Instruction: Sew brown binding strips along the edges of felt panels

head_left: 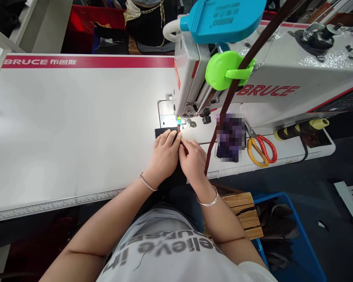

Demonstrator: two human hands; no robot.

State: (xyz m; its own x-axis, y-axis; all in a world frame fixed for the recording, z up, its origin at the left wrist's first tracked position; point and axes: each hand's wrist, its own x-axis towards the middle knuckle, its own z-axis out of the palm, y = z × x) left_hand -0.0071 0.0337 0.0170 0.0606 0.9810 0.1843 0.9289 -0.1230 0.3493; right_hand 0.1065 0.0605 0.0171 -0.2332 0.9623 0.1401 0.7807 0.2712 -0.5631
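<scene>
A piece of black fabric (166, 131) lies on the sewing machine bed, its far end just in front of the needle area (179, 120). My left hand (166, 153) rests flat on it, fingers stretched toward the needle. Close beside, my right hand (192, 158) is closed in a pinch at the fabric's right edge; what its fingertips hold is hidden. A short bit of brown strip shows under the presser foot, between the hands and the needle. The long brown strip (232, 88) hangs from above, through a green clip (223, 70), and passes down beside my right wrist.
The white sewing machine (270, 74) fills the right. Near it lie scissors (262, 150) with red and yellow handles, a blurred purple item (231, 137) and a cone of dark thread (301, 129). A blue crate (304, 239) stands below right. A person (148, 23) sits across the table (76, 125).
</scene>
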